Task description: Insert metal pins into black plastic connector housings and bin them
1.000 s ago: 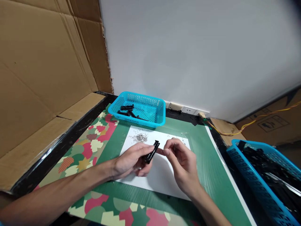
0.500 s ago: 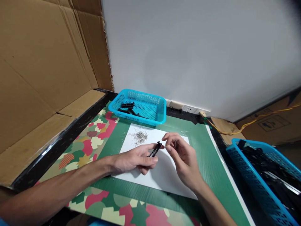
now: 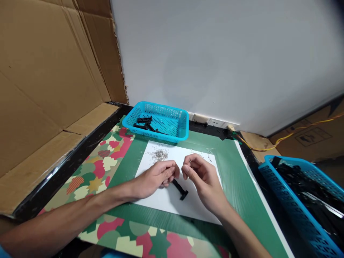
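Note:
My left hand (image 3: pixel 159 176) is closed around one end of a slim black plastic part (image 3: pixel 179 189). The part's wider end points down and to the right, over a white sheet (image 3: pixel 158 200). Just to the right, my right hand (image 3: pixel 202 175) has thumb and forefinger pinched together close to the left fingertips; whatever is between them is too small to make out. Behind my left hand, a pile of small, thin, wiry metal pieces (image 3: pixel 160 154) lies on the sheet, and a few more tiny bits (image 3: pixel 206 156) lie at its far right.
A blue basket (image 3: pixel 182 134) at the back holds several black parts (image 3: pixel 145 120). Another blue basket (image 3: pixel 279 200), full of black pieces, stands at the right. Cardboard (image 3: pixel 53 71) walls the left side. Sockets (image 3: pixel 215 123) and a yellow cable (image 3: pixel 282 141) run along the wall.
The black part has swung from pointing up between the hands to pointing down and right below my left hand. My left fingers have curled in, and my right fingertips have closed together.

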The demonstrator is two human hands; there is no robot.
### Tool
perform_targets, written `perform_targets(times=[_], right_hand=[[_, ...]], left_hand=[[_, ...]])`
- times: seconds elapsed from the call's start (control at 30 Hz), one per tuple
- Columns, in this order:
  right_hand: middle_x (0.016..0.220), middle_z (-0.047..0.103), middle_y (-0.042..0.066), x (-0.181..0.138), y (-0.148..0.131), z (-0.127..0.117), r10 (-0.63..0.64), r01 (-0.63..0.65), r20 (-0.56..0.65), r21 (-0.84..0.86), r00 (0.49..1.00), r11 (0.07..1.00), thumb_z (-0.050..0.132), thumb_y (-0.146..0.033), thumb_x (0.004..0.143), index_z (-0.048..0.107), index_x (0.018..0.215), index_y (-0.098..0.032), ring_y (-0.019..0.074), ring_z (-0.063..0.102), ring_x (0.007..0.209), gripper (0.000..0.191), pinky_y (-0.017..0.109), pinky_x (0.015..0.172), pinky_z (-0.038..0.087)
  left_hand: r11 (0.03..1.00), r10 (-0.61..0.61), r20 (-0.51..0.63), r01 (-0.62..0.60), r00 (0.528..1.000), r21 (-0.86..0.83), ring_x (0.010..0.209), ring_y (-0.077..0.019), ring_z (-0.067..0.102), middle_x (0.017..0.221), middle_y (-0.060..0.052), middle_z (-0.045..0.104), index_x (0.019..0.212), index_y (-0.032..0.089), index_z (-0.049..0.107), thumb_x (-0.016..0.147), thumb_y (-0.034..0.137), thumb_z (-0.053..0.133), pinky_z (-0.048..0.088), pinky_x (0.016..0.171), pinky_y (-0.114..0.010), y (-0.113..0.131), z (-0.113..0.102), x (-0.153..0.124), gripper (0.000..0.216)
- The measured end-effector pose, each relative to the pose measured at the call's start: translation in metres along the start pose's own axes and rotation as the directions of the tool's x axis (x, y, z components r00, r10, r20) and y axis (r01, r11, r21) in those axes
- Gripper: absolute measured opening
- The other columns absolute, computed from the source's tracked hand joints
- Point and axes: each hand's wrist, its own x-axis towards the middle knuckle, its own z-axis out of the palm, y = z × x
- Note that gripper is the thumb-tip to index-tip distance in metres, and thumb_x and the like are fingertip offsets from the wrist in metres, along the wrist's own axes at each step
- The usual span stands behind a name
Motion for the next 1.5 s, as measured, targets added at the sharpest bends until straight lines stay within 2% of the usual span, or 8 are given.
perform_targets(times=[0.27, 0.43, 0.63, 0.73, 0.83, 1.0, 1.13, 1.5], right_hand=[[0.078, 0.058, 0.000, 0.008, 0.008, -0.014, -0.065, 0.044, -0.217, -0.102, 0.974, 0.994, 0.068, -0.041, 0.105, 0.061, 0.095, -0.023, 0.0173, 0.053, 0.073, 0.023, 0.030, 0.066, 0.040], [0.077, 0.057, 0.000, 0.009, 0.005, -0.025, -0.082, 0.057, -0.296, -0.091, 0.952, 0.994, 0.071, -0.042, 0.104, 0.060, 0.094, -0.023, 0.0164, 0.049, 0.071, 0.024, 0.030, 0.061, 0.035], [0.077, 0.057, -0.001, 0.009, 0.007, -0.028, -0.068, 0.054, -0.306, -0.053, 0.950, 0.997, 0.072, -0.043, 0.103, 0.061, 0.095, -0.023, 0.0145, 0.047, 0.068, 0.025, 0.028, 0.058, 0.033], [0.076, 0.057, -0.001, 0.009, 0.007, -0.031, -0.057, 0.052, -0.307, -0.025, 0.950, 0.998, 0.073, -0.043, 0.103, 0.061, 0.094, -0.023, 0.0135, 0.045, 0.067, 0.026, 0.027, 0.056, 0.031], [0.074, 0.057, -0.002, 0.009, 0.007, -0.033, -0.034, 0.042, -0.300, 0.023, 0.953, 0.999, 0.074, -0.044, 0.103, 0.060, 0.096, -0.023, 0.0127, 0.042, 0.065, 0.026, 0.026, 0.054, 0.029], [0.074, 0.054, -0.002, 0.008, 0.007, -0.030, -0.028, 0.052, -0.262, 0.082, 0.965, 0.995, 0.074, -0.045, 0.102, 0.060, 0.097, -0.023, 0.0126, 0.042, 0.065, 0.027, 0.025, 0.053, 0.028], [0.077, 0.056, -0.001, 0.007, 0.010, -0.022, -0.056, 0.061, -0.227, 0.017, 0.972, 0.998, 0.073, -0.046, 0.103, 0.063, 0.095, -0.022, 0.0137, 0.045, 0.068, 0.026, 0.026, 0.056, 0.033], [0.087, 0.059, 0.000, 0.000, 0.012, 0.003, -0.119, 0.112, -0.135, -0.060, 0.984, 0.992, 0.069, -0.038, 0.106, 0.064, 0.093, -0.022, 0.0158, 0.054, 0.078, 0.021, 0.028, 0.068, 0.044]], left_hand=[[0.554, 0.300, 0.201, -0.341, 0.933, 0.760, 0.125, -0.0339, 0.061, 0.136, -0.014, 0.067, 0.141, 0.027, 0.070, 0.104, 0.029, 0.068, 0.045, 0.107, -0.043, 0.007, 0.013, -0.011, 0.037], [0.224, 0.323, 0.445, -0.525, 0.835, 0.821, 0.112, -0.0314, 0.064, 0.123, -0.013, 0.070, 0.139, 0.027, 0.069, 0.105, 0.022, 0.066, 0.048, 0.099, -0.041, -0.010, 0.016, -0.007, 0.035], [-0.005, 0.226, 0.510, -0.523, 0.830, 0.853, 0.090, -0.0244, 0.057, 0.104, -0.009, 0.064, 0.142, 0.017, 0.062, 0.105, 0.002, 0.046, 0.052, 0.084, -0.037, -0.005, 0.017, -0.007, 0.043], [0.127, 0.287, 0.447, -0.497, 0.847, 0.859, 0.093, -0.0228, 0.059, 0.109, -0.010, 0.061, 0.156, 0.022, 0.054, 0.102, -0.004, 0.043, 0.055, 0.084, -0.033, -0.001, 0.015, -0.011, 0.061], [0.535, 0.369, 0.249, -0.424, 0.895, 0.731, 0.102, -0.0207, 0.064, 0.117, -0.011, 0.064, 0.146, 0.023, 0.064, 0.106, 0.002, 0.045, 0.056, 0.090, -0.031, 0.003, 0.013, -0.012, 0.049], [0.972, 0.230, -0.139, -0.220, 0.963, 0.084, 0.102, -0.0225, 0.071, 0.111, -0.009, 0.074, 0.139, 0.022, 0.064, 0.110, 0.034, 0.060, 0.057, 0.094, -0.036, 0.008, 0.012, -0.003, 0.031], [0.940, 0.069, -0.136, -0.110, 0.988, -0.324, 0.094, -0.0192, 0.069, 0.102, -0.008, 0.070, 0.125, 0.018, 0.067, 0.109, 0.040, 0.064, 0.054, 0.087, -0.030, 0.005, 0.014, 0.002, 0.027], [0.683, -0.151, 0.034, 0.129, 0.988, -0.719, 0.064, -0.0069, 0.043, 0.089, 0.000, 0.048, 0.107, 0.017, 0.064, 0.103, 0.022, 0.068, 0.031, 0.059, -0.018, 0.000, 0.020, -0.003, 0.008]])
